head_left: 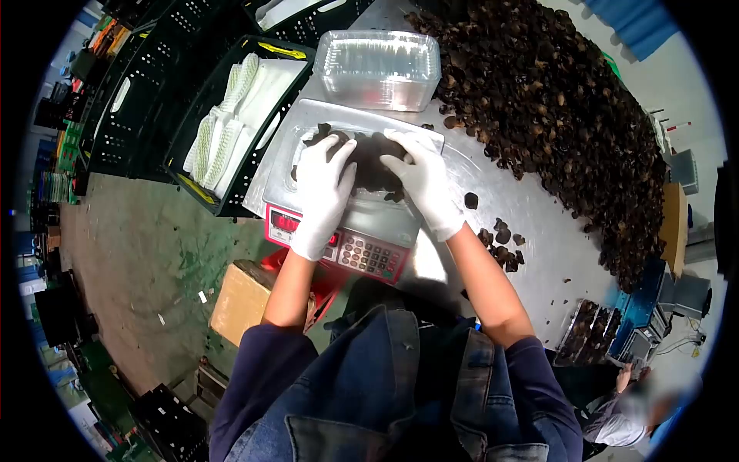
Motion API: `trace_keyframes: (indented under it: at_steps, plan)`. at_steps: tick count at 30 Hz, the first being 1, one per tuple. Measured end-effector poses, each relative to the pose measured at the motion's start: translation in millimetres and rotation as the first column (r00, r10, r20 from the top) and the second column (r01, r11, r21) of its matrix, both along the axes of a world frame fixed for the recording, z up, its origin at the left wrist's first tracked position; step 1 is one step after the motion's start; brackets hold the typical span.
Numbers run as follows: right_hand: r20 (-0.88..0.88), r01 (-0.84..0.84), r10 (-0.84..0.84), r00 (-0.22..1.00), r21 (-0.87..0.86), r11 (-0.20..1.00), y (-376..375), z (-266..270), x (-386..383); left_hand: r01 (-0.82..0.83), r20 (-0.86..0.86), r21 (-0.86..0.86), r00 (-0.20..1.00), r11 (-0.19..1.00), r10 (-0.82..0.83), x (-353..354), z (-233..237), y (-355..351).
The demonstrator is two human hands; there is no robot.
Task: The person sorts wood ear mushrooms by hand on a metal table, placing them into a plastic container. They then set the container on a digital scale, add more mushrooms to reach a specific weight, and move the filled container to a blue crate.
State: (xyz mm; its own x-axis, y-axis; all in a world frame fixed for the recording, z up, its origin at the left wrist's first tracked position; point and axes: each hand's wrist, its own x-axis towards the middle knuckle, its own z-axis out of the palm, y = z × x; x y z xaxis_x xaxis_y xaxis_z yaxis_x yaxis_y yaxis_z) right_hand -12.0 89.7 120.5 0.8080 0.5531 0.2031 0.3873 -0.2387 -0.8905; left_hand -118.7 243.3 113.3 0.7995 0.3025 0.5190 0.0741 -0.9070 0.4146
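A red and silver digital scale (369, 254) stands on the metal table, a clear plastic tray (289, 146) on its platform. Dark brown, mushroom-like pieces (369, 165) lie in the tray. My left hand (325, 185), in a white glove, rests on the left part of these pieces with its fingers bent and apart. My right hand (423, 177), also gloved in white, touches their right side, thumb and fingers spread. What lies under the fingertips is partly hidden. A stack of clear plastic trays (377, 69) sits just behind the scale.
A large heap of dark pieces (554, 100) covers the table's back right, with loose ones (504, 242) nearer. Black crates (231, 138) stand left, one holding patterned gloves or cloths. A cardboard box (242, 300) is below left. Another person (623, 412) is at the lower right.
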Motion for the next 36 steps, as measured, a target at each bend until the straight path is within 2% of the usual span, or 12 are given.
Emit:
trace_keyframes:
  at_steps: [7, 11, 17, 21, 23, 25, 27, 28, 30, 33, 35, 36]
  plan:
    - [-0.071, 0.271, -0.273, 0.959, -0.042, 0.962, -27, -27, 10, -0.33, 0.118, -0.113, 0.932, 0.937, 0.343, -15, -23, 26]
    - [0.053, 0.262, -0.26, 0.964, -0.033, 0.964, -16, -30, 16, -0.438, -0.045, -0.258, 0.896, 0.861, 0.442, -10, -25, 53]
    - [-0.24, 0.164, -0.289, 0.927, -0.435, 0.885, -19, -25, 20, -0.413, -0.077, -0.252, 0.91, 0.875, 0.407, -6, -56, 69]
    - [-0.003, 0.287, -0.298, 0.955, -0.252, 0.924, -31, -49, 3, -0.343, -0.02, -0.355, 0.933, 0.87, 0.359, -10, -53, 62]
    - [-0.326, 0.361, -0.401, 0.856, -0.176, 0.916, -37, -31, -7, -0.382, -0.135, -0.419, 0.924, 0.824, 0.359, -3, -46, 54]
    - [-0.1, 0.426, -0.43, 0.897, -0.055, 0.903, -63, -55, -13, -0.294, -0.102, -0.506, 0.954, 0.811, 0.282, 3, -56, 50]
    - [-0.189, 0.487, -0.509, 0.84, -0.152, 0.86, -102, -22, -26, -0.199, -0.053, -0.696, 0.973, 0.691, 0.226, 21, -19, 0]
    - [-0.232, 0.536, -0.553, 0.8, -0.137, 0.833, -127, -25, -31, -0.163, -0.133, -0.491, 0.985, 0.856, 0.112, 29, -39, 14]
    - [-0.307, 0.587, -0.576, 0.757, -0.067, 0.807, -177, -16, -44, -0.021, -0.075, -0.469, 0.997, 0.883, -0.016, 49, -33, -33]
    - [-0.608, 0.756, -0.645, 0.463, -0.11, 0.646, -261, -5, -73, 0.23, 0.023, -0.567, 0.964, 0.791, -0.263, 73, -15, -142]
    - [-0.348, 0.862, -0.831, 0.434, -0.109, 0.495, -321, -18, -99, 0.375, -0.044, -0.462, 0.896, 0.804, -0.443, 92, -21, -204]
    - [-0.596, 0.902, -0.756, 0.272, -0.116, 0.416, -355, -21, -113, 0.408, -0.006, -0.566, 0.867, 0.716, -0.499, 95, -22, -249]
